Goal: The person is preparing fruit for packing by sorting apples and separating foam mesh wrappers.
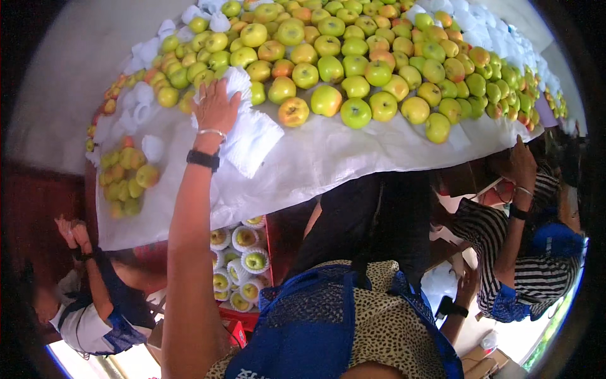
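My left hand (217,108) lies palm down over white foam net sleeves (253,139) at the front of an apple-covered table. Its thumb is apart from the fingers; whether they grip the foam is hidden under the palm. Yellow-green apples (326,100), some blushed red, sit just right of and beyond this hand. Low at the right, beside my body, is my right hand (466,283), with a dark watch at the wrist. Near it shows a pale translucent bundle (438,286). What the right fingers hold, if anything, is unclear.
A white sheet (331,163) covers the table. Below its edge, a red-sided box (269,251) contains apples in foam nets (255,259). More foam nets (492,33) lie at the far right. Other people work at the left (94,303) and right (511,265).
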`<state>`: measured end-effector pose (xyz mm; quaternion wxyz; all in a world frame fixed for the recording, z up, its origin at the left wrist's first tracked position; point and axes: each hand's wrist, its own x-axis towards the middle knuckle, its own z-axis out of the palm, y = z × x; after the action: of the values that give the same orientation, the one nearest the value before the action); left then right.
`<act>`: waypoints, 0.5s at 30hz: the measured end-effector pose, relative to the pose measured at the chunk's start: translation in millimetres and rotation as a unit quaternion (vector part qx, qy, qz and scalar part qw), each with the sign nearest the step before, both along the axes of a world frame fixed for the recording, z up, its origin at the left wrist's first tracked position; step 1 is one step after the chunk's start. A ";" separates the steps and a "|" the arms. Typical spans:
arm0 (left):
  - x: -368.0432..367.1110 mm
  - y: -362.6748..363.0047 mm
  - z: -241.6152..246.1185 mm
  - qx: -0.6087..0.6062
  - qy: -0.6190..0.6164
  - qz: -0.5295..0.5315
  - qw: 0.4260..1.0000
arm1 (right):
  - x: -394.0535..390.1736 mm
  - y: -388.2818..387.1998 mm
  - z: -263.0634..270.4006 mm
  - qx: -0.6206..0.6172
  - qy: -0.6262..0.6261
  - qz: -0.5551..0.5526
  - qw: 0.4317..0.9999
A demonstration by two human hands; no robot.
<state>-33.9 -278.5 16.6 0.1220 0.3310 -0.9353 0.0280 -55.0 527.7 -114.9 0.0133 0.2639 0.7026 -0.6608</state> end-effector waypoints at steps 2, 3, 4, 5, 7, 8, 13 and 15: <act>18.4 -5.5 -13.9 -0.063 0.016 0.034 0.997 | 16.9 47.7 -32.1 -0.061 -0.166 -0.105 0.979; -29.2 0.1 -20.6 -0.093 0.041 -0.016 0.995 | 68.0 71.5 -52.3 -0.064 -0.204 -0.144 0.966; -1.7 -31.4 -47.0 -0.112 0.059 -0.012 0.992 | 51.8 60.4 -66.4 -0.029 -0.251 -0.069 0.965; 18.9 -82.9 -80.0 -0.236 0.074 -0.036 0.968 | 49.3 58.0 -77.8 0.003 -0.282 -0.009 0.959; 7.7 -32.5 -31.6 -0.139 -0.164 0.055 0.975 | 59.8 46.3 -88.7 0.081 -0.335 0.068 0.936; 9.3 -44.1 -42.7 -0.143 -0.145 0.034 0.978 | 64.8 41.2 -97.8 0.112 -0.359 0.105 0.921; 1.6 -70.7 -12.8 -0.161 -0.035 -0.046 0.985 | 56.5 -10.9 -57.6 0.117 -0.364 0.176 0.907; -3.7 -66.1 -7.5 -0.149 -0.006 -0.062 0.987 | 52.6 11.0 -18.0 0.052 -0.330 0.171 0.927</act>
<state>-37.6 -344.6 9.1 0.1656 0.2506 -0.9400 0.1619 -2.3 538.7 -133.0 0.3437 0.3429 0.7263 -0.4866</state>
